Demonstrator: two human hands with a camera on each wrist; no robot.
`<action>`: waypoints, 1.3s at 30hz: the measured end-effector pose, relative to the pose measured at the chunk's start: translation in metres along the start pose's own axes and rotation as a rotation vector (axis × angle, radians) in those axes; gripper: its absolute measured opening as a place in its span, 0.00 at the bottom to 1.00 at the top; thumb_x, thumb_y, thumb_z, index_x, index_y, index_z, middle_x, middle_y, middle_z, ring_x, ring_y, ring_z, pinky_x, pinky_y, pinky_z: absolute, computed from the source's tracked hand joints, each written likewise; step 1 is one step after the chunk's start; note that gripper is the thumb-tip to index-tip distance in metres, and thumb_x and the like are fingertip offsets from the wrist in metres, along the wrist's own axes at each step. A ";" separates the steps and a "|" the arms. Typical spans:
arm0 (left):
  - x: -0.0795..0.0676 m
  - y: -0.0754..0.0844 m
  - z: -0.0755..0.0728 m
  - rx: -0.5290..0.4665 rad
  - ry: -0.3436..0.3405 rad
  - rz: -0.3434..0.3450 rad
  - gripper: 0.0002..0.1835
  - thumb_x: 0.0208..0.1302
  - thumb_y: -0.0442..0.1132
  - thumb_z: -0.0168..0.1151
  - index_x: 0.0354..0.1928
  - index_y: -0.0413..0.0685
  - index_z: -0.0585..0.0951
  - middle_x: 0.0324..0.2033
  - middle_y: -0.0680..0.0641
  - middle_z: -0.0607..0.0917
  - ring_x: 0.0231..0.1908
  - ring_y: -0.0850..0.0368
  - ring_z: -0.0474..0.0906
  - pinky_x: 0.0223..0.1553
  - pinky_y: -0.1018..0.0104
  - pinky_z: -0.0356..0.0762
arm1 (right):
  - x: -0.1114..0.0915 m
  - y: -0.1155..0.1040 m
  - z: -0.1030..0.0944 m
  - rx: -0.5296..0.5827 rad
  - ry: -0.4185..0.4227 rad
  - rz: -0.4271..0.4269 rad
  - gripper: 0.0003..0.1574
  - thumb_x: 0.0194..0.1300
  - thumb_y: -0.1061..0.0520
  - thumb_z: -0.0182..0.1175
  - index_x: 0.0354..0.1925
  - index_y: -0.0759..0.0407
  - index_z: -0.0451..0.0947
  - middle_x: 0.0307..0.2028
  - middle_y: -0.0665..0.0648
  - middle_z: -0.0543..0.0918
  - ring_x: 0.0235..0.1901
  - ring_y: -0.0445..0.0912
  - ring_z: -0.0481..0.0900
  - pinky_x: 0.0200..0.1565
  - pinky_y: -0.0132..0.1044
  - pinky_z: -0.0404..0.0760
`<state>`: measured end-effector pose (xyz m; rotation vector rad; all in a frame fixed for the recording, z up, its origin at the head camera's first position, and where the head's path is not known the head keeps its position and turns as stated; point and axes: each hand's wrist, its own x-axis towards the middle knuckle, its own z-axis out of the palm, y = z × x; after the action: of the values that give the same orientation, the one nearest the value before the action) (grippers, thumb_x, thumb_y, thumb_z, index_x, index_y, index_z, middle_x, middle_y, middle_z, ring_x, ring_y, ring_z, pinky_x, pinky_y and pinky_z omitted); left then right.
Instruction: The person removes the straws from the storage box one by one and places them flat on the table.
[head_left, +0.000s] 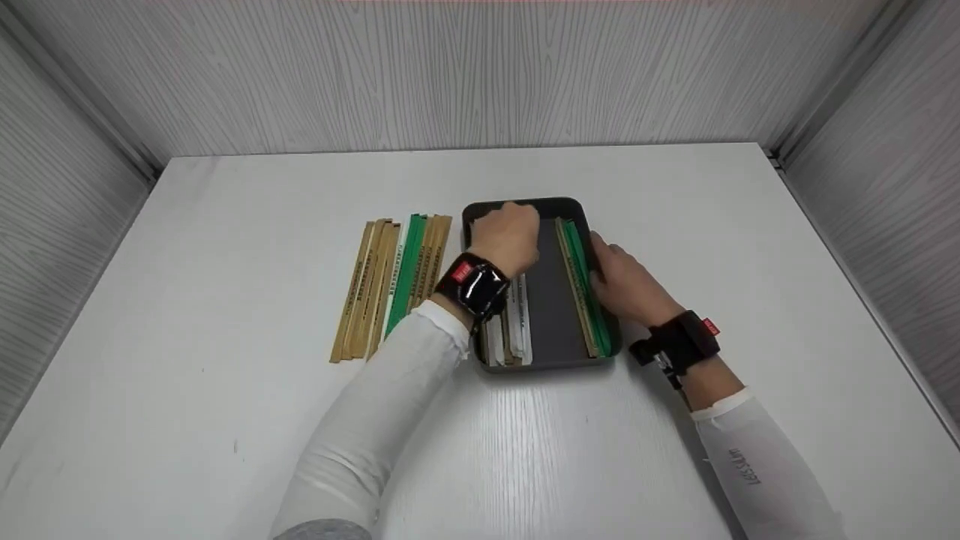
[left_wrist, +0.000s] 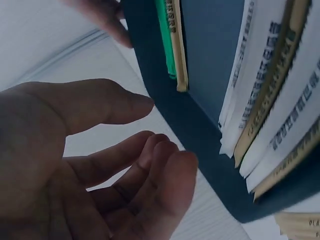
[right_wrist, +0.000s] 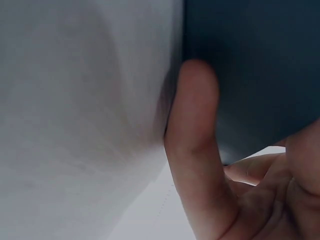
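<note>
My left hand (head_left: 507, 234) is over the left part of a dark shallow tray (head_left: 551, 365). In the left wrist view the thumb and bent fingers of that hand stand apart with nothing between them, near the tray's rim. Long, thin white packets (head_left: 519, 322) with printing lie below it in the tray, among brown ones. Along the right wall lie a green packet (head_left: 589, 300) and a brown packet (head_left: 574, 289). My right hand (head_left: 630, 285) rests against the tray's outer right side. Its straight thumb (right_wrist: 195, 110) touches the dark wall in the right wrist view.
Left of the tray, several brown packets (head_left: 367, 292), a white packet (head_left: 393, 289) and a green packet (head_left: 407, 270) lie side by side on the white table (head_left: 225, 360). Grey wood-grain panels (head_left: 450, 75) stand behind the table and at both sides.
</note>
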<state>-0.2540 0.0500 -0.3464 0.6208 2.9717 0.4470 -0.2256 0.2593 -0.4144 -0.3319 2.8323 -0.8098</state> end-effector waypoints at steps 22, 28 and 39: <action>0.010 0.006 0.046 0.127 -0.040 -0.049 0.10 0.69 0.27 0.59 0.42 0.39 0.89 0.45 0.39 0.90 0.44 0.48 0.87 0.41 0.55 0.88 | 0.000 -0.004 -0.001 -0.011 0.018 -0.007 0.40 0.81 0.61 0.43 0.82 0.66 0.41 0.64 0.76 0.72 0.54 0.61 0.78 0.54 0.56 0.81; 0.014 0.001 0.050 -0.009 -0.045 -0.062 0.12 0.66 0.25 0.59 0.26 0.42 0.82 0.41 0.41 0.90 0.39 0.50 0.86 0.38 0.57 0.87 | 0.000 -0.002 -0.001 -0.022 0.012 -0.007 0.40 0.80 0.62 0.42 0.82 0.68 0.40 0.65 0.77 0.70 0.54 0.61 0.77 0.54 0.56 0.80; 0.014 -0.002 0.052 -0.141 -0.086 -0.059 0.21 0.58 0.26 0.63 0.17 0.50 0.64 0.22 0.49 0.77 0.25 0.54 0.70 0.28 0.59 0.75 | 0.000 0.000 0.000 -0.013 0.009 -0.008 0.40 0.80 0.62 0.41 0.82 0.68 0.40 0.66 0.78 0.69 0.55 0.62 0.77 0.57 0.57 0.79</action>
<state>-0.2608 0.0673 -0.3965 0.5234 2.8383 0.6027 -0.2253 0.2598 -0.4146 -0.3419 2.8477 -0.7967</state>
